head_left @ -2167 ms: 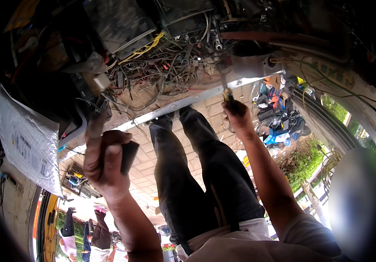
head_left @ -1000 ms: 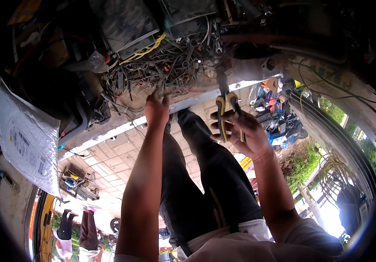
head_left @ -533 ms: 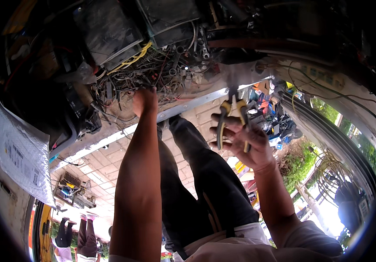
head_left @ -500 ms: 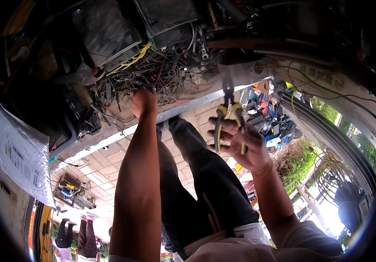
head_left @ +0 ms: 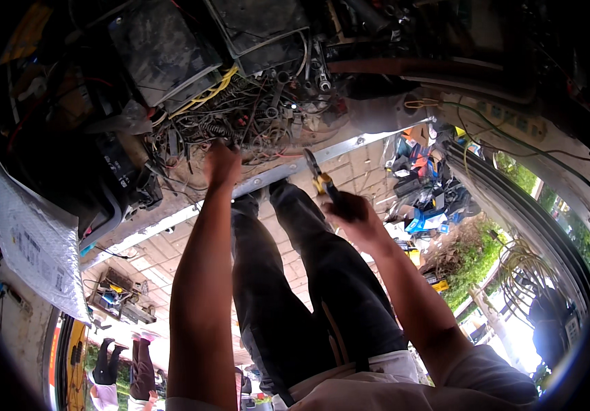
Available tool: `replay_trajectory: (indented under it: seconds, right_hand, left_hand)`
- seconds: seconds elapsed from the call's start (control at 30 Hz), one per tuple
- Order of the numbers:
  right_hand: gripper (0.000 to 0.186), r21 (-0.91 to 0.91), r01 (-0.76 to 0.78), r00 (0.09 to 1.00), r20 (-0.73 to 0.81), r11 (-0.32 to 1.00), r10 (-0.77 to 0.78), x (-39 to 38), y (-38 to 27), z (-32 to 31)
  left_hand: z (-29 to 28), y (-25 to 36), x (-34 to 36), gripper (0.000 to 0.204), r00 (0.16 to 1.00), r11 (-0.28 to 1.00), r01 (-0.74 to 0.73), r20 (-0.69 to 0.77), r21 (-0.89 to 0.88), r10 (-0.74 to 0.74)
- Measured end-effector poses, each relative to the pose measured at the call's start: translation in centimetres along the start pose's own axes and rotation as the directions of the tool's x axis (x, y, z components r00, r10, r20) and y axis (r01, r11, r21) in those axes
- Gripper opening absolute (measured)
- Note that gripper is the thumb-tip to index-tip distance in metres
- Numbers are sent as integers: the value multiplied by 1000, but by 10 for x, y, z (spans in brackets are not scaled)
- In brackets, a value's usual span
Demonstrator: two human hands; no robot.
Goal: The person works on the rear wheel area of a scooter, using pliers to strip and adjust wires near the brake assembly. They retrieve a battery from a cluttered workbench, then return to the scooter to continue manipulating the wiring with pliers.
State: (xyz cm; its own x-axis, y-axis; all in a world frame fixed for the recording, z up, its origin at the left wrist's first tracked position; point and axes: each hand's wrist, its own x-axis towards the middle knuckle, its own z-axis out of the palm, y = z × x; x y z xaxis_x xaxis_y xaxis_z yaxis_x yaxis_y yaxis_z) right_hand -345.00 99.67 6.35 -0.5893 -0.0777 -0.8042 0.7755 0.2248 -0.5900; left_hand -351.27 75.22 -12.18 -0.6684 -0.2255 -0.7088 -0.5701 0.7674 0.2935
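Observation:
My right hand (head_left: 354, 218) is wrapped round a pair of pliers (head_left: 322, 183) with black and yellow handles. Their jaws tilt up and left, towards the metal edge of the cluttered surface. My left hand (head_left: 222, 164) is closed at the near side of a tangle of wires and small metal parts (head_left: 226, 120). Its fingertips are dark and partly hidden, so what they pinch cannot be made out. A gap separates the plier jaws from my left hand.
Dark box-shaped cases (head_left: 161, 51), a yellow cable (head_left: 206, 96) and wrenches (head_left: 323, 75) lie beyond the tangle. A silver padded envelope (head_left: 35, 240) hangs at left. Mixed items (head_left: 425, 185) are heaped at right, near a coil of cable (head_left: 524, 274). Two people (head_left: 120, 370) stand at lower left.
My right hand has moved left and turned, swinging the pliers towards my left hand. Its spread fingers have closed round the handles. My left hand has shifted slightly nearer to me.

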Motion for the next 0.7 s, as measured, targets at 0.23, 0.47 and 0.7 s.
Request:
replay_trajectory:
  seconds: [0.23,0.47,0.7]
  right_hand:
    - [31,-535,207,962,-43,819,-271,132,-41,10]
    - [38,-576,89,954,-184,813,-235,183,-7,3]
    - [40,-61,-253,953,-187,966,238,122,-14,20]
  left_hand:
    - [-51,-21,7,24,996,954,-69,-38,292,84]
    - [-41,-24,2,26,996,997,-71,53,37,69]
    - [-23,-37,0,28,986,935,-58,126,-351,108]
